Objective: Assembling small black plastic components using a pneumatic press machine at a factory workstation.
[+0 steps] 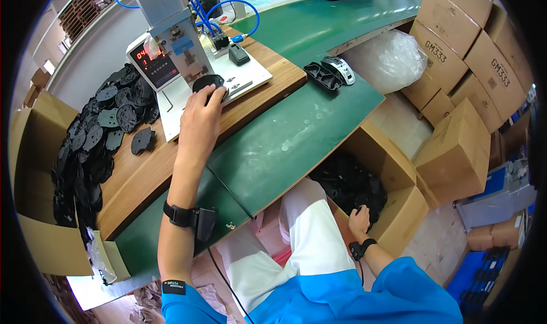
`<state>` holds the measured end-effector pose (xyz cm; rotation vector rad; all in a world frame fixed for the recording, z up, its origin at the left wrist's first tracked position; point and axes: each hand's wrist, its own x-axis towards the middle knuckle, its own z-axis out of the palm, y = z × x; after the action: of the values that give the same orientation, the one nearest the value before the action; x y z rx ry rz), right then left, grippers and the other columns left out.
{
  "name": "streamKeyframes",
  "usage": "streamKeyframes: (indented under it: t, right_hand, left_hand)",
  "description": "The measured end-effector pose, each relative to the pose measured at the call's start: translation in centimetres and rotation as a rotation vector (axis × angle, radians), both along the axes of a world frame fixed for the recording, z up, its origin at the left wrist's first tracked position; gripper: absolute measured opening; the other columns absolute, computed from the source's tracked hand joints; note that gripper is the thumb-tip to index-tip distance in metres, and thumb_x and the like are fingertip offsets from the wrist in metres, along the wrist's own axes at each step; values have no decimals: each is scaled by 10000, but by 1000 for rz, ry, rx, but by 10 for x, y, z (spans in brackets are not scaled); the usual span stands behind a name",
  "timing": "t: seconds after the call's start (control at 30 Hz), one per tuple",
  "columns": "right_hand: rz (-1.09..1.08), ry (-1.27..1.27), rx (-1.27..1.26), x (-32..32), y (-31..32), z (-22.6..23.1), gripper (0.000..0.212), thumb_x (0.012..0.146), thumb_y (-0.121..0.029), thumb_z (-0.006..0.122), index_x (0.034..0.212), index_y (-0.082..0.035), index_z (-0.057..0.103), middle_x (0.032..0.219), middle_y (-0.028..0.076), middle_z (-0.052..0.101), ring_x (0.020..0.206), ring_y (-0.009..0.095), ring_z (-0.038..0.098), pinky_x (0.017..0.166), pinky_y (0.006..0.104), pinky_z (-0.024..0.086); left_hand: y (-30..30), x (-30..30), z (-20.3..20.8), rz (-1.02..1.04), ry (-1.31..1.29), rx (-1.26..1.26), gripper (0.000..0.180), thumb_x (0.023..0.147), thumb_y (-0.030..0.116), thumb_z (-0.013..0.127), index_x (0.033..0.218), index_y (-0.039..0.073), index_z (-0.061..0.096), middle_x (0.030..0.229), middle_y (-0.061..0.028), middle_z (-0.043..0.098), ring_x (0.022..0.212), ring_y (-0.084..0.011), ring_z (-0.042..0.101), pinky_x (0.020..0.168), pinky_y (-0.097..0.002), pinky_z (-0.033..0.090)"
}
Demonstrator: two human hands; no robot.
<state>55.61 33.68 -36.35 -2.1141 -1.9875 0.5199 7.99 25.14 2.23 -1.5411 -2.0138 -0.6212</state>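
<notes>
My left hand [200,114] reaches to the bench press [185,45]. Its fingers are bent round the edge of a round black plastic part [208,82] lying on the white base plate [249,80] under the press head. Down at my right, my right hand [359,221] is inside an open cardboard box [399,216], its fingers curled at the black plastic parts [348,181] there. They seem closed on one of these parts, though the fingertips are partly hidden. Left of the press, a heap of flat black plastic parts [108,110] spreads over the wooden board.
One loose black part [143,140] lies near the heap. Black and silver shells [330,72] sit on the green table [273,136]. A clear plastic bag [387,62] and stacked cartons [450,45] stand at the right. Blue air hoses [257,22] curve behind the press. Another open carton [54,233] is at the left.
</notes>
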Motion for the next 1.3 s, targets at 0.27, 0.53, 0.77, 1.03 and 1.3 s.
streamKeyframes:
  t: [0.27, 0.53, 0.77, 1.03, 1.3]
  right_hand:
    - [-13, -2, -11, 2, -1, -1, 334, 974, -288, 535, 1214, -58, 572, 1197, 205, 629, 1138, 418, 628, 952, 535, 512]
    - [-15, 33, -29, 2, 1, 5, 408, 965, -319, 560, 1284, -64, 553, 1234, 212, 642, 1163, 427, 628, 980, 525, 505]
    - [0, 55, -44, 1, -1, 7, 396, 965, -335, 570, 1266, -76, 562, 1248, 203, 645, 1181, 423, 625, 996, 519, 499]
    - [4, 30, -41, 3, -2, 5, 382, 968, -338, 563, 1246, -77, 582, 1231, 205, 644, 1158, 431, 634, 982, 525, 504]
    - [0, 26, -30, 1, -1, 7, 374, 972, -342, 551, 1230, -74, 586, 1228, 205, 643, 1149, 433, 638, 969, 530, 511]
  left_hand:
    - [-3, -2, -7, 35, 24, -24, 372, 918, 24, 697, 1286, 71, 668, 1279, -191, 683, 1175, -396, 660, 1002, -466, 551]
    - [-8, -5, -10, 15, 168, -13, 396, 900, 9, 706, 1289, 70, 659, 1328, -159, 667, 1177, -410, 658, 1018, -486, 545]
    - [-1, -1, 2, 23, -52, -4, 331, 950, 61, 684, 1280, 79, 658, 1270, -138, 679, 1131, -374, 676, 952, -468, 563]
    - [-11, -1, -5, -7, -40, -53, 376, 920, 47, 697, 1292, 70, 646, 1342, -152, 633, 1200, -379, 630, 1018, -480, 523]
    - [-1, -4, 3, 30, 82, -125, 455, 905, 0, 674, 1342, 39, 556, 1416, -236, 610, 1323, -403, 582, 1097, -510, 454]
